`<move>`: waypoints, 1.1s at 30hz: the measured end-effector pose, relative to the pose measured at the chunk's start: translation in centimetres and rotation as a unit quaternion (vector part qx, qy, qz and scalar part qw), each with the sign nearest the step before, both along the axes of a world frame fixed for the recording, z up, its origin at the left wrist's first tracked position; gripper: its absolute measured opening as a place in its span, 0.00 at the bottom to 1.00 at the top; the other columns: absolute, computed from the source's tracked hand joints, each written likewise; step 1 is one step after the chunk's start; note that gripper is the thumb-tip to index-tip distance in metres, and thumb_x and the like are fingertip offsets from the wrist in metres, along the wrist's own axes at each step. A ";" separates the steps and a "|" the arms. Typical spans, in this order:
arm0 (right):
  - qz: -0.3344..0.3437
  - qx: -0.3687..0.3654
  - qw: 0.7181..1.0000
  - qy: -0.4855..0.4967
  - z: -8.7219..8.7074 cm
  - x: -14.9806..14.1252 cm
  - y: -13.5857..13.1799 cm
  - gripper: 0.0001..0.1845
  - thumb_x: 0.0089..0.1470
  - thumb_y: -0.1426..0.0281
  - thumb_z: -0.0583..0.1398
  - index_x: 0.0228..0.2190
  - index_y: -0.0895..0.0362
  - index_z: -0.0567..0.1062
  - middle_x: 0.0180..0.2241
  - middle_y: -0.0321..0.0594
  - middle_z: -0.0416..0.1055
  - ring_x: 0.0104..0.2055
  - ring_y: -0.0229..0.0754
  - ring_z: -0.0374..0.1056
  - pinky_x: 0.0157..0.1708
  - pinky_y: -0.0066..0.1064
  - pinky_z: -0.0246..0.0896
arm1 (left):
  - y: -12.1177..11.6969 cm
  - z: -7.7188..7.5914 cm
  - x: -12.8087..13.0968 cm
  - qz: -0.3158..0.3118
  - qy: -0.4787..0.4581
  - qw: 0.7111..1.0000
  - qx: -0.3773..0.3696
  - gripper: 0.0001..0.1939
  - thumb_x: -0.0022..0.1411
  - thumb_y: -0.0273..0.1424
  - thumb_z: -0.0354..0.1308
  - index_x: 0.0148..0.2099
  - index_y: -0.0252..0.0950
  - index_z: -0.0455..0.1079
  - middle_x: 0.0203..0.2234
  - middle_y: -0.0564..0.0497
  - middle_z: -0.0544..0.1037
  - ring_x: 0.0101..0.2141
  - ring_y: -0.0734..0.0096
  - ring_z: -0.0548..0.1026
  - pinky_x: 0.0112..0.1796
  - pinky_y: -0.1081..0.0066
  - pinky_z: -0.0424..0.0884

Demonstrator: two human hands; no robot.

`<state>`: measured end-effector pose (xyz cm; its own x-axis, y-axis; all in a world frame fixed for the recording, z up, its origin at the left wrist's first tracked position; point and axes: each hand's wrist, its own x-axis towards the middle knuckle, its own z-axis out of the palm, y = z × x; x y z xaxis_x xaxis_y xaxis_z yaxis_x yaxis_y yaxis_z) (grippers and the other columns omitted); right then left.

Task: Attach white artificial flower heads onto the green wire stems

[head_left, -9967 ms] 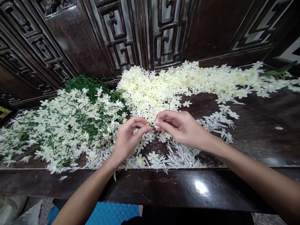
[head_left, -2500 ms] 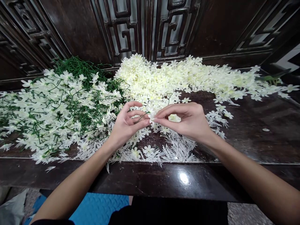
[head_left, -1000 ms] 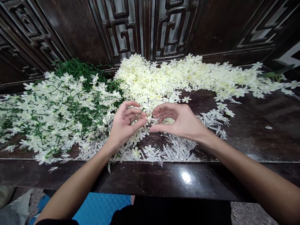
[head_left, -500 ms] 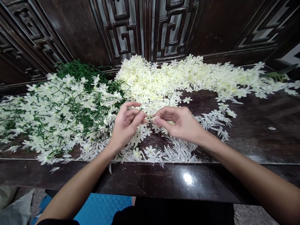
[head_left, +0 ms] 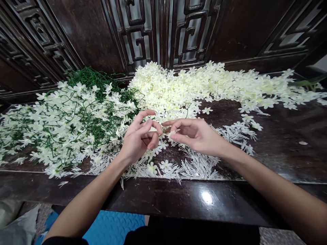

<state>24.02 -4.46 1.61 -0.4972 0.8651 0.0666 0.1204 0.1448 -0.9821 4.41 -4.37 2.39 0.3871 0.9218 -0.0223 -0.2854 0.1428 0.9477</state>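
My left hand (head_left: 139,137) and my right hand (head_left: 195,134) meet fingertip to fingertip above a dark wooden table (head_left: 276,143). The right thumb and forefinger pinch a small white artificial flower (head_left: 171,133). The left fingers are curled in a pinch against it; a thin green stem shows faintly between them. Under both hands lie loose white flowers and white plastic stamen pieces (head_left: 196,165).
A heap of white flowers on green wire stems (head_left: 74,119) fills the left of the table. A long pile of loose cream flower heads (head_left: 204,86) runs along the back to the right. Carved dark wood panels (head_left: 153,34) stand behind. A blue mat (head_left: 112,228) lies below.
The hands have stayed together at the same spot over the small flowers. The left fingers have curled tighter, and the green stem seen a second ago is now mostly hidden.
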 end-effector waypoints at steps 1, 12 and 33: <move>0.013 -0.008 1.000 0.021 0.0 -0.1 0.0 0.05 0.52 0.69 0.63 0.30 0.57 0.74 0.45 0.43 0.71 0.45 0.43 0.70 0.50 0.44 0.64 | 0.0 0.0 0.0 -0.007 0.009 1.000 -0.004 0.07 0.65 0.29 0.49 0.46 0.42 0.60 0.24 0.55 0.72 0.12 0.84 0.59 0.14 0.79 0.58; -0.038 -0.011 0.999 0.036 0.2 -0.3 -0.2 0.06 0.49 0.68 0.66 0.31 0.55 0.76 0.30 0.38 0.77 0.32 0.40 0.74 0.34 0.37 0.72 | 0.0 -1.0 0.1 0.108 0.257 0.943 0.183 0.13 0.59 0.31 0.60 0.47 0.38 0.66 0.49 0.44 0.69 0.47 0.61 0.71 0.36 0.66 0.74; -0.143 0.098 0.985 -0.009 1.3 0.0 -0.4 0.06 0.49 0.66 0.65 0.31 0.54 0.75 0.28 0.38 0.75 0.28 0.41 0.73 0.31 0.38 0.74 | -0.3 -1.7 -0.1 0.078 0.366 0.839 0.395 0.10 0.65 0.28 0.53 0.45 0.40 0.74 0.31 0.51 0.81 0.27 0.72 0.77 0.26 0.71 0.73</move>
